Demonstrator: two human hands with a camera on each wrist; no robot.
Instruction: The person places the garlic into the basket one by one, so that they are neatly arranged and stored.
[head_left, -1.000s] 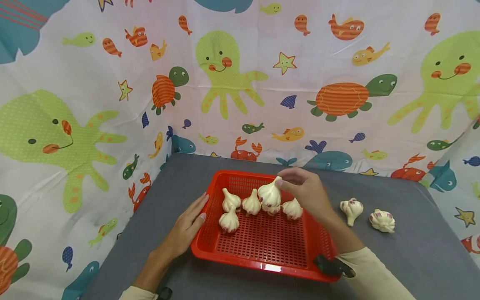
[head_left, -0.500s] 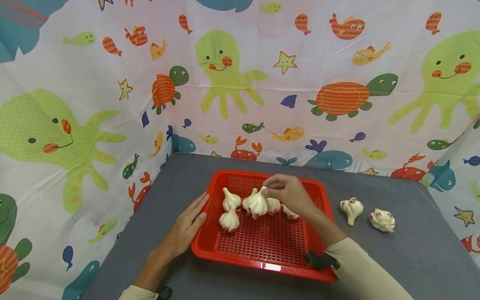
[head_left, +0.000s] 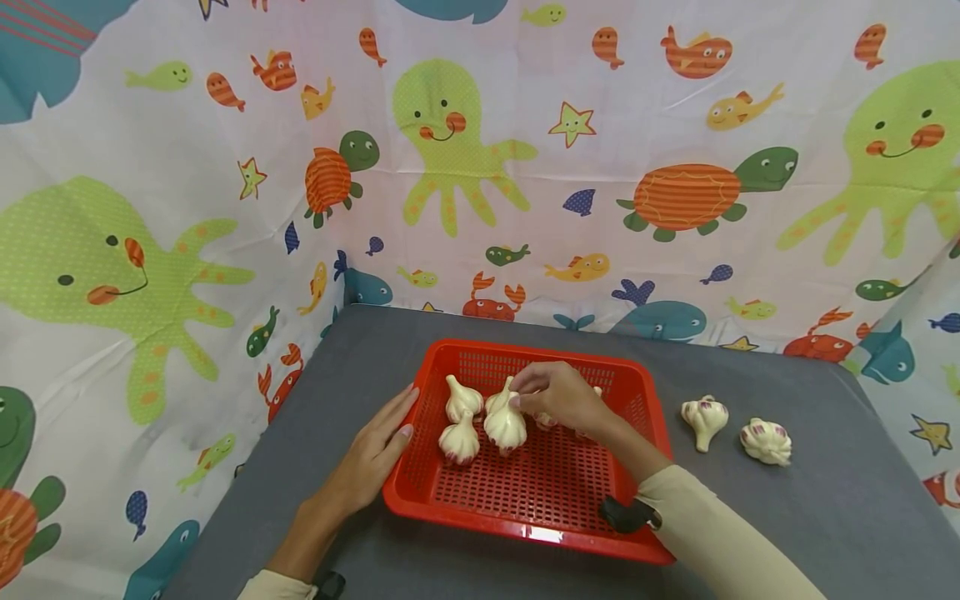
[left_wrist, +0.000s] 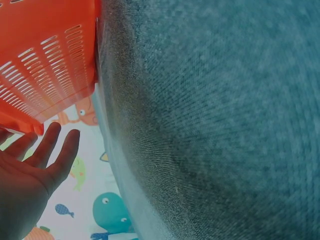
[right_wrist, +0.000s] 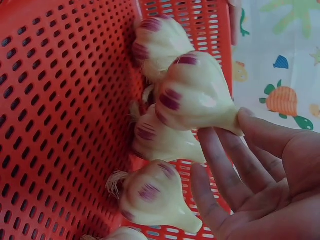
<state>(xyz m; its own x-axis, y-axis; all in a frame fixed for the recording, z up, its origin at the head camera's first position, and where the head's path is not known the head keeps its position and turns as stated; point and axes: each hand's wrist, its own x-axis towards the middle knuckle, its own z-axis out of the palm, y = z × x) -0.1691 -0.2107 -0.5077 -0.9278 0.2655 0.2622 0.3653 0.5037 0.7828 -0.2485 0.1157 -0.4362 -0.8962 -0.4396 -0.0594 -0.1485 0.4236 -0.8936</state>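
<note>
Two hands are at work: the right hand (head_left: 562,398) pinches the neck of a garlic bulb (head_left: 505,427) between thumb and fingers, while the left hand (head_left: 375,450), fingers extended, lies against the near side of a red basket (head_left: 480,518). The held bulb is inside the basket, just beside a pale bulb (head_left: 459,442) nearer the left hand; whether it touches the floor is unclear. Placing it seems the step in hand; next calls for settling it gently, then loosening the pinch. Two loose bulbs (head_left: 704,421) lie on the counter (head_left: 750,517), beyond the right hand's outer side.
</note>
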